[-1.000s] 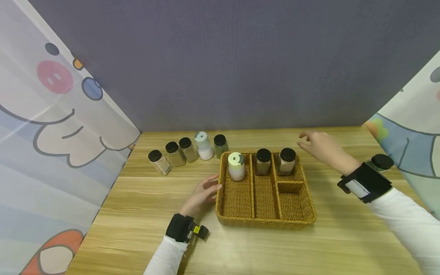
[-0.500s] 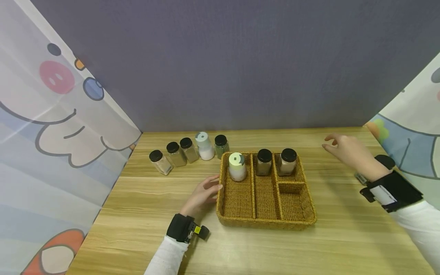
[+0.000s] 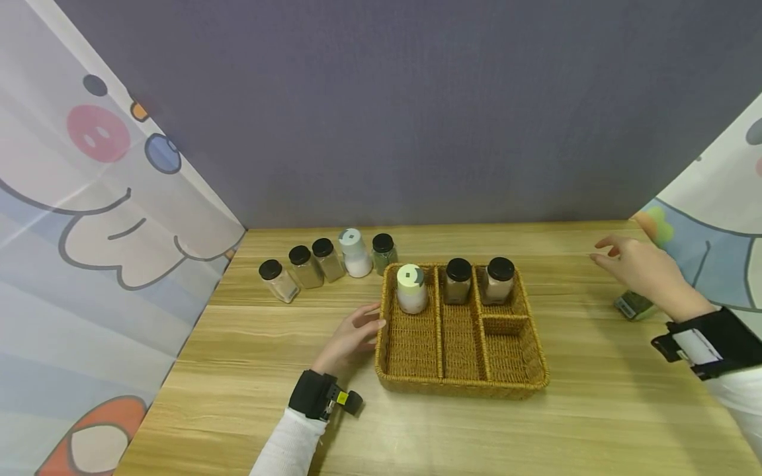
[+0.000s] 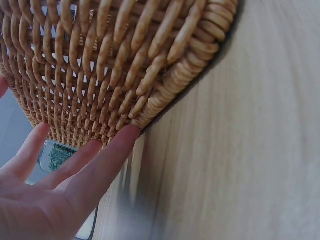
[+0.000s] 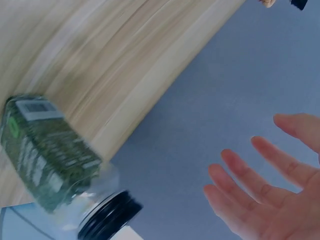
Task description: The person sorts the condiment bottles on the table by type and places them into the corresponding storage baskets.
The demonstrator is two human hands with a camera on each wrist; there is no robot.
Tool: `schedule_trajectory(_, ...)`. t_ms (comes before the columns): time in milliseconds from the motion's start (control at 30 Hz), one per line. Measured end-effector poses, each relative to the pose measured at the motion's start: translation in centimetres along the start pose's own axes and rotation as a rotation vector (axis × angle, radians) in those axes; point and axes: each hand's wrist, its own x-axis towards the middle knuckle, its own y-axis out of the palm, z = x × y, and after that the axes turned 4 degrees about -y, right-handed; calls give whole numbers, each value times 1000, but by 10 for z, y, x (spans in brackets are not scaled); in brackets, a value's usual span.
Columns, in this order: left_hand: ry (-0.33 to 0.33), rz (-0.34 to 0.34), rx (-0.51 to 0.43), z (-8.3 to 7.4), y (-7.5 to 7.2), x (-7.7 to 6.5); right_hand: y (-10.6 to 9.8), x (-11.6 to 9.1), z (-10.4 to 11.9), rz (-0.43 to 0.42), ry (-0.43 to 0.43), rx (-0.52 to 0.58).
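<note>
My left hand (image 3: 348, 340) rests its fingers on the left wall of a woven basket (image 3: 461, 381); in the left wrist view the fingertips touch the weave. My right hand (image 3: 645, 268) hovers at the right with nothing in it, fingers spread and slightly bent. Partly hidden beneath it stands a spice jar of green herbs (image 5: 50, 155) with a black lid, apart from the fingers in the right wrist view. Inside the basket, a shaker with a pale yellow-green cap (image 3: 411, 289) is in the left compartment. Black-lidded jars occupy the middle (image 3: 457, 284) and upper right (image 3: 497, 284) compartments.
Left of the basket, several containers stand in a row at the back: black-lidded jars, one of them a pale-filled jar (image 3: 280, 283), and a white shaker (image 3: 356, 258). A grey wall (image 3: 417, 132) rises behind the wooden table (image 3: 256, 370). Cartoon-printed curtains (image 3: 89, 198) flank both sides.
My right hand has moved right, away from the basket, to over the jar of green herbs. The left hand and the basket stay where they were.
</note>
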Motion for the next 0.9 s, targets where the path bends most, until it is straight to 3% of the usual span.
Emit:
schedule_trajectory(300, -2, -2, 2, 0, 1, 0, -1, -9, -22, -35, 21, 0)
schedule_trajectory(700, -6, 2, -9, -4, 2, -3, -4, -20, -43, 19, 156, -35)
schedule_trajectory(900, -8, 0, -16, 0, 0, 0, -2, -25, -52, 16, 157, -60)
